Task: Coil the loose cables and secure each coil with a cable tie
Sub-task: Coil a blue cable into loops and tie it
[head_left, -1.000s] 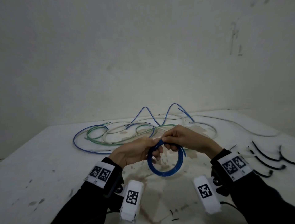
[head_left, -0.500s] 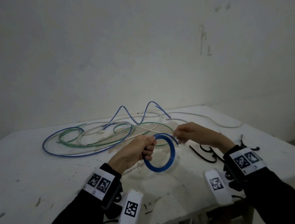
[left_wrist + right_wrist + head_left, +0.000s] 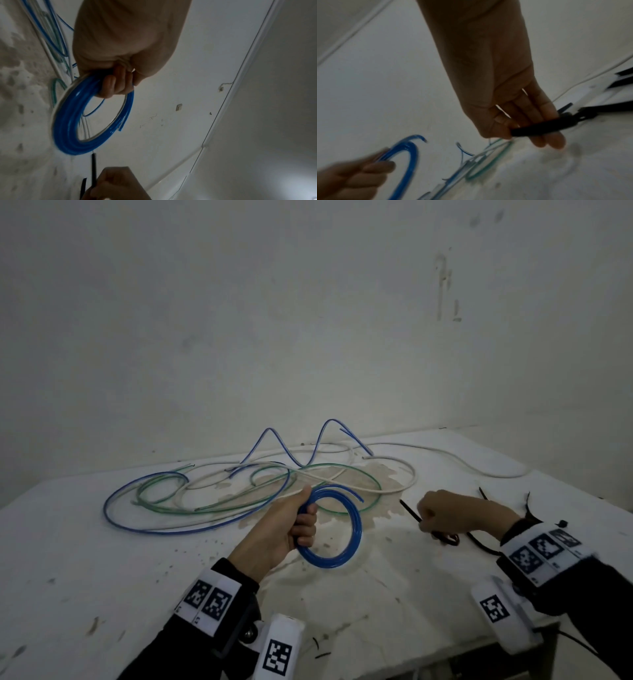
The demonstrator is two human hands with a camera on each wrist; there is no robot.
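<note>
My left hand (image 3: 301, 523) grips a small blue cable coil (image 3: 354, 529) upright over the middle of the white table (image 3: 85, 559); its curled fingers (image 3: 113, 85) wrap the coil's upper part, and one loose end (image 3: 358, 497) sticks out to the right. My right hand (image 3: 442, 517), to the right of the coil, pinches a black cable tie (image 3: 409, 510) between thumb and fingers (image 3: 544, 134). The tie's tip points toward the coil (image 3: 68, 121). Loose blue, green and white cables (image 3: 205, 494) lie spread behind the hands.
More black cable ties (image 3: 479, 544) lie on the table near my right wrist. A white cable (image 3: 479, 470) trails to the far right corner. The wall (image 3: 308, 320) rises right behind the table. The table's front edge (image 3: 445, 652) runs below my right wrist.
My right hand let go of the coil, moved right to the black ties and picked one up. The left hand kept hold of the coil alone.
</note>
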